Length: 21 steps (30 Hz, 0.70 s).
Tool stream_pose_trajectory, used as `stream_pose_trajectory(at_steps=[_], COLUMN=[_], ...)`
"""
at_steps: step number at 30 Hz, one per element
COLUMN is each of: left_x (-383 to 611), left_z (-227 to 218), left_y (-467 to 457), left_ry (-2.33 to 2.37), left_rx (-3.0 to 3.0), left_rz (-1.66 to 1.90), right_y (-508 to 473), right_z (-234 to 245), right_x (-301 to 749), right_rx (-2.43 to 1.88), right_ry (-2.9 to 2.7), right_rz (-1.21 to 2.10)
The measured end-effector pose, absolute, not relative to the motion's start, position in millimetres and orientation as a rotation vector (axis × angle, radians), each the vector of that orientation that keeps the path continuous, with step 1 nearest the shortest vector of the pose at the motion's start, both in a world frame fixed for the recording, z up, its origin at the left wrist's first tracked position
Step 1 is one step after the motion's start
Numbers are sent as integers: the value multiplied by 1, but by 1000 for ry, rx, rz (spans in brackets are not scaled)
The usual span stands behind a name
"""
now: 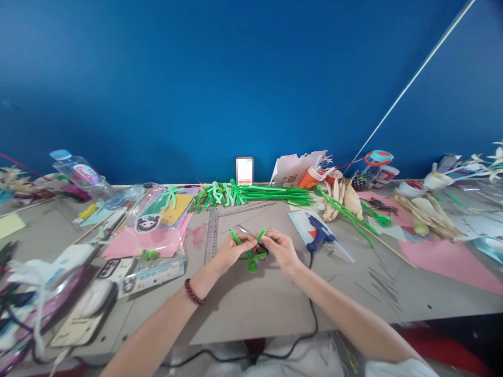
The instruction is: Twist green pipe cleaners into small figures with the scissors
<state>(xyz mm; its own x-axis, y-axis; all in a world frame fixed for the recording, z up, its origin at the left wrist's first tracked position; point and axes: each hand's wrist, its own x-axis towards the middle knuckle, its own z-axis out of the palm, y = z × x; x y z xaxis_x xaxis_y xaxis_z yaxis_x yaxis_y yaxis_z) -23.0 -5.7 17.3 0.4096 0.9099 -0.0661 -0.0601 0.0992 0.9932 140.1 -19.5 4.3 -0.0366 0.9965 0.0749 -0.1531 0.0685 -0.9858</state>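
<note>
My left hand (pixel 234 250) and my right hand (pixel 281 252) meet over the middle of the desk, fingers pinched. Between them is a bright green pipe cleaner piece (pixel 252 266), with a round coiled end pointing toward me and short arms sticking up at both sets of fingertips. Behind the fingers lie scissors (pixel 244 231), their handles mostly hidden by the hands and the green piece. Farther back rests a bundle of long green pipe cleaner stems (pixel 279 194), beside a heap of bent green pieces (pixel 222 193).
A blue glue gun (pixel 320 234) lies right of my hands, its cord running to the front edge. Left are a ruler (pixel 211 235), clear bags over pink paper (pixel 118 243) and a mouse (pixel 96 297). Dried husks (pixel 346 199) and an orange cup (pixel 308 178) stand back right. A phone (pixel 244 171) leans on the blue wall.
</note>
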Motion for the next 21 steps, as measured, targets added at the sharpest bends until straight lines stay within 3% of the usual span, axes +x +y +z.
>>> stream_pose_trajectory(at_steps=[7, 11, 17, 21], left_x=[-23, -21, -21, -21], left_z=[19, 14, 15, 13], left_y=[-9, -8, -12, -18], left_ry=[641, 744, 1330, 1363], left_rx=[960, 1045, 1852, 2397], left_rz=[732, 834, 1410, 1394], right_y=[-22, -19, -14, -18], right_z=[8, 4, 2, 2], right_x=[138, 139, 143, 140], right_rx=[-903, -1024, -1220, -1227], right_ry=[-1170, -1004, -884, -893], right_rz=[1438, 1399, 1209, 1230])
